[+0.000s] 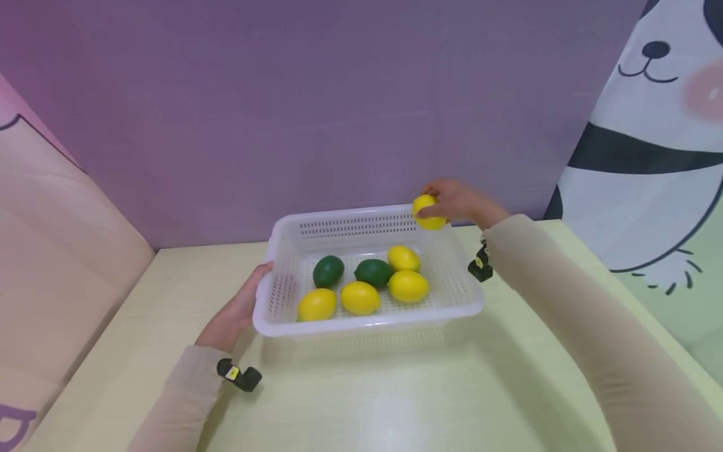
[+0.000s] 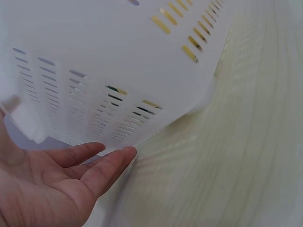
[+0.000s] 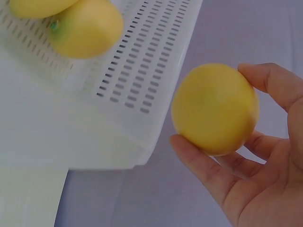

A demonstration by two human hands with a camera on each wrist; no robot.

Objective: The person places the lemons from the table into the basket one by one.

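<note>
A white slotted plastic basket (image 1: 390, 319) is in the middle of the head view, apparently raised a little off the table. Inside lie several yellow lemons (image 1: 360, 298) and two dark green lime-like fruits (image 1: 329, 272). My left hand (image 1: 234, 317) holds the basket's left side; the left wrist view shows its fingers (image 2: 111, 168) stretched under the slotted wall. Over the back right corner, my right hand (image 1: 464, 202) grips another lemon (image 3: 215, 109) between thumb and fingers. That lemon is just beyond the rim in the right wrist view.
The basket is above a pale wooden table (image 1: 361, 402). A purple cloth wall (image 1: 350, 113) stands close behind it. At the right hangs a panda-print cloth (image 1: 644, 207), and at the left a pale printed one (image 1: 68, 251). Each sleeve carries a small black wrist device (image 1: 240, 375).
</note>
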